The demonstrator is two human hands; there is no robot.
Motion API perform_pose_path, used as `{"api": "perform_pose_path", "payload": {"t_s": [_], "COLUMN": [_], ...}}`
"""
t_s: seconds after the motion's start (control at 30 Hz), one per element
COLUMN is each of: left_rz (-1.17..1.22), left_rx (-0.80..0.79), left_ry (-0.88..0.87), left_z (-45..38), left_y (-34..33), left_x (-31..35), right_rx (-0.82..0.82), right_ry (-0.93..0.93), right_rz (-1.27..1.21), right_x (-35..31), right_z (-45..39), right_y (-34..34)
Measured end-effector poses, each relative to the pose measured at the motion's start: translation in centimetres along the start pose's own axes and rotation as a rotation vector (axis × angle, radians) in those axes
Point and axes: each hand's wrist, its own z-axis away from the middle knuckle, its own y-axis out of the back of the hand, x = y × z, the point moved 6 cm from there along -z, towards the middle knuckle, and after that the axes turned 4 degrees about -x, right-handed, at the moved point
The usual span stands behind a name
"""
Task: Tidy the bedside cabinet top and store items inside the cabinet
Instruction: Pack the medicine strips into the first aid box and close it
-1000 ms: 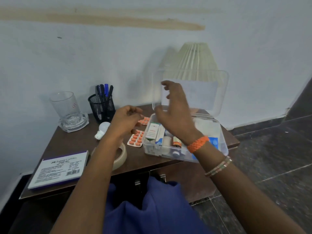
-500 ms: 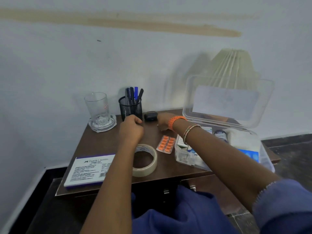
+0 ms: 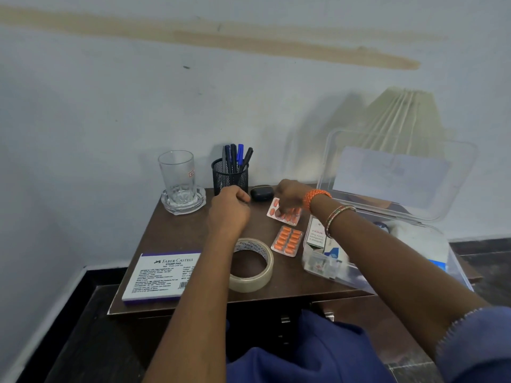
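Your right hand pinches the far orange-tablet blister strip; lift it level into the clear plastic box. Left hand is clenched, empty.

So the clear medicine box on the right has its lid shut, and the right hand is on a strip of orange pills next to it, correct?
Not quite. The head view shows the clear medicine box with its lid open, standing upright. The right hand is indeed on a strip of orange pills beside it.

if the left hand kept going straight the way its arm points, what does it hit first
Most likely the black mesh pen holder, which stands just beyond the fisted left hand. The small black case lies slightly right of that line. Depth is hard to judge from this view.
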Motion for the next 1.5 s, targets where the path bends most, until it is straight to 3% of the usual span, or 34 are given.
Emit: {"api": "perform_pose_path", "payload": {"t_s": [0.2, 0.37, 0.47, 0.57, 0.77, 0.9, 1.03, 1.23, 1.5], "left_rz": [0.143, 0.512, 0.623, 0.632, 0.611, 0.634, 0.618, 0.551, 0.061], "left_rx": [-0.061, -0.246, -0.375, -0.374, -0.194, -0.118, -0.186, -0.325, -0.436], "left_ry": [0.043, 0.156, 0.091, -0.018, -0.190, -0.240, -0.286, -0.307, -0.532], "left_z": [0.1, 1.8, 3.1, 4.2, 7.0, 8.2, 8.6, 9.0, 10.5], "left_y": [-0.2, -0.6, -0.7, 0.0, 0.7, 0.4, -0.8, -4.5, -10.1], "left_x": [0.4, 2.0, 3.4, 4.9, 7.9, 9.2, 10.0, 11.3, 13.1], "right_rx": [0.224, 0.371, 0.395, 0.453, 0.551, 0.593, 0.694, 0.679, 0.701], "right_ry": [0.152, 0.232, 0.264, 0.285, 0.341, 0.347, 0.342, 0.320, 0.013], "right_rz": [-0.408, -0.932, -1.141, -1.258, -1.274, -1.119, -0.983, -0.821, -0.580], "right_x": [-0.2, 0.5, 0.6, 0.9, 2.6, 4.1, 6.2, 10.3, 19.5], "right_z": [3.4, 8.2, 10.9, 13.0, 17.0, 19.7, 21.4, 22.8, 24.1], "right_y": [3.5, 4.7, 4.5, 4.1, 4.0, 4.3, 4.4, 4.4, 1.5]}}
